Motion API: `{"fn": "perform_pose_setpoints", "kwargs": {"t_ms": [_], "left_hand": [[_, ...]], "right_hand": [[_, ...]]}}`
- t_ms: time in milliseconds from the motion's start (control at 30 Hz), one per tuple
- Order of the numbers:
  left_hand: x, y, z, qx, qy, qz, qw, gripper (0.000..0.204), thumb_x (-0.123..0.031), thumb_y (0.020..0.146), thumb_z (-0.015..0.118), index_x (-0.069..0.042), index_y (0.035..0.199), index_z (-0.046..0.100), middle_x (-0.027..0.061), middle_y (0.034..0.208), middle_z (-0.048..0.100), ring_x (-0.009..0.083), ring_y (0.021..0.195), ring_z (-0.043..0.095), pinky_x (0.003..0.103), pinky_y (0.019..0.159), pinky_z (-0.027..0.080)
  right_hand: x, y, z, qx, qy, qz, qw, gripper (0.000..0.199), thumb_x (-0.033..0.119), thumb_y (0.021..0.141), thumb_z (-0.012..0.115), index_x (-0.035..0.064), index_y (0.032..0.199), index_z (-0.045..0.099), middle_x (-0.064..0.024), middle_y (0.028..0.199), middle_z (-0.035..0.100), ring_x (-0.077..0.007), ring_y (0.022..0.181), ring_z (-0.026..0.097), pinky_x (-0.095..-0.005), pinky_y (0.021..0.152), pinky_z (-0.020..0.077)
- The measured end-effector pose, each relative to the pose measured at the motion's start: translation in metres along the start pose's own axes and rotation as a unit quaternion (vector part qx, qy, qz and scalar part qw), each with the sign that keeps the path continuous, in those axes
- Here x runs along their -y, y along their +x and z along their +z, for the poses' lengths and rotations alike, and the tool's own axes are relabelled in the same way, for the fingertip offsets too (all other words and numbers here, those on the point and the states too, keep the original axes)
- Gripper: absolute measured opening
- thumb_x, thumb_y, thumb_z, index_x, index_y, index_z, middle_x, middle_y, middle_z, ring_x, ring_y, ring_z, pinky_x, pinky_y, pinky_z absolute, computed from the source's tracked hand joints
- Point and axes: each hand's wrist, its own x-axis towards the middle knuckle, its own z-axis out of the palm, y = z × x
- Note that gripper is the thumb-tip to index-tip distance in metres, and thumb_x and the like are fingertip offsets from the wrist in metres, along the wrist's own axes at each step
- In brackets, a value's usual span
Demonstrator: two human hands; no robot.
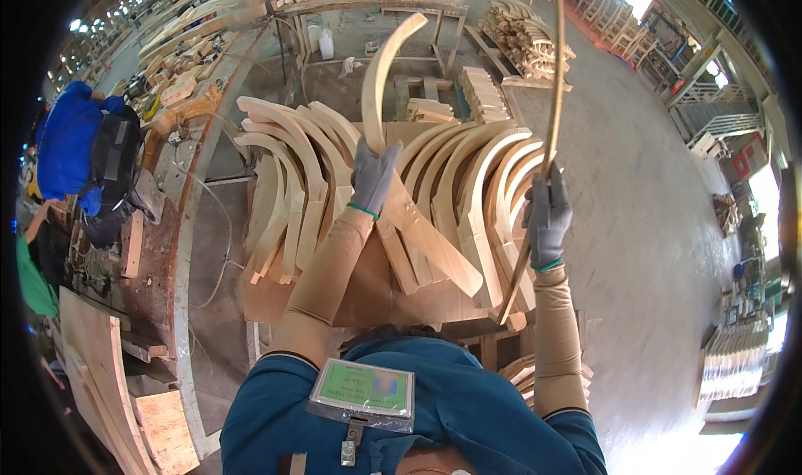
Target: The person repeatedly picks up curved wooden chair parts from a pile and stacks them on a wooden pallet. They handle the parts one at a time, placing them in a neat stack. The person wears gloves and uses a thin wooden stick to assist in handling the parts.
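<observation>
Pale bent wood fills the bench: a fan of curved chair parts point(451, 182) lies spread over a wooden work surface point(368, 291) in front of the person. The left hand point(373, 177), in a grey glove, is closed around the lower part of a long curved wooden piece point(386, 74) that it holds lifted above the fan, its upper end arching away toward a metal table point(376, 11). The right hand point(547, 216), also gloved, is clenched around a thin wooden stick point(555, 82) that stands nearly upright, its lower end reaching down beside the right edge of the stack. The risks I judge from here: the raised piece is held near one end only, so its long free end could swing or twist out of the grip and drop onto the parts below, denting them. The fanned pieces overlap loosely and some overhang the front edge, so a knock from the stick or the lifted piece could send several sliding to the concrete floor point(635, 182). Another person in blue point(71, 141) works at a bench to the left, well apart.
</observation>
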Motion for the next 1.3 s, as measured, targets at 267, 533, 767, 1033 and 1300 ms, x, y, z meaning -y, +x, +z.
{"fn": "perform_pose_setpoints", "kwargs": {"t_ms": [267, 533, 767, 1033, 1300], "left_hand": [[0.005, 0.007, -0.021, -0.051, -0.075, -0.014, 0.996, 0.031, -0.021, 0.081, 0.071, -0.002, 0.1, 0.056, 0.0037, 0.081, 0.06, 0.0108, 0.066, 0.055, 0.026, 0.058, 0.045], [0.018, 0.005, -0.054, -0.096, -0.247, -0.088, 0.96, 0.027, -0.02, 0.083, 0.066, -0.008, 0.102, 0.05, 0.0064, 0.064, 0.056, 0.0192, 0.05, 0.056, 0.032, 0.045, 0.049], [-0.005, -0.013, -0.029, -0.041, -0.323, -0.053, 0.944, 0.018, -0.019, 0.083, 0.066, -0.009, 0.092, 0.054, 0.0048, 0.067, 0.055, 0.0176, 0.053, 0.056, 0.031, 0.048, 0.049], [-0.016, -0.012, -0.021, -0.022, -0.29, -0.081, 0.953, 0.024, -0.019, 0.083, 0.066, -0.006, 0.098, 0.052, 0.0068, 0.072, 0.056, 0.0177, 0.059, 0.057, 0.032, 0.053, 0.051], [-0.047, -0.005, -0.028, 0.278, -0.591, -0.102, 0.751, 0.044, -0.03, 0.097, 0.047, -0.002, 0.131, 0.044, 0.0173, 0.126, 0.054, 0.0297, 0.11, 0.057, 0.045, 0.094, 0.049]], "right_hand": [[-0.02, -0.03, -0.05, 0.017, 0.014, 0.102, 0.995, 0.035, 0.021, 0.088, 0.066, -0.0006, 0.115, 0.06, 0.0036, 0.055, 0.048, -0.0031, 0.04, 0.041, -0.0215, 0.037, 0.0339], [-0.046, -0.073, -0.044, 0.175, -0.014, 0.212, 0.961, 0.033, 0.03, 0.088, 0.067, 0.0025, 0.105, 0.065, 0.0062, 0.057, 0.048, -0.0024, 0.043, 0.039, -0.0217, 0.037, 0.0307], [-0.044, -0.081, -0.043, 0.203, -0.004, 0.186, 0.961, 0.028, 0.017, 0.08, 0.072, -0.0005, 0.101, 0.065, 0.0, 0.063, 0.057, -0.0042, 0.044, 0.044, -0.0217, 0.038, 0.0364], [-0.047, -0.075, -0.06, 0.26, -0.023, 0.149, 0.954, 0.027, 0.014, 0.081, 0.071, 0.0003, 0.104, 0.065, 0.0036, 0.067, 0.055, -0.0021, 0.05, 0.043, -0.0204, 0.042, 0.0357], [-0.045, -0.075, -0.067, 0.274, 0.145, 0.326, 0.893, 0.038, 0.017, 0.086, 0.064, -0.0008, 0.118, 0.056, 0.0035, 0.06, 0.047, -0.0038, 0.044, 0.039, -0.0193, 0.04, 0.0288]]}}
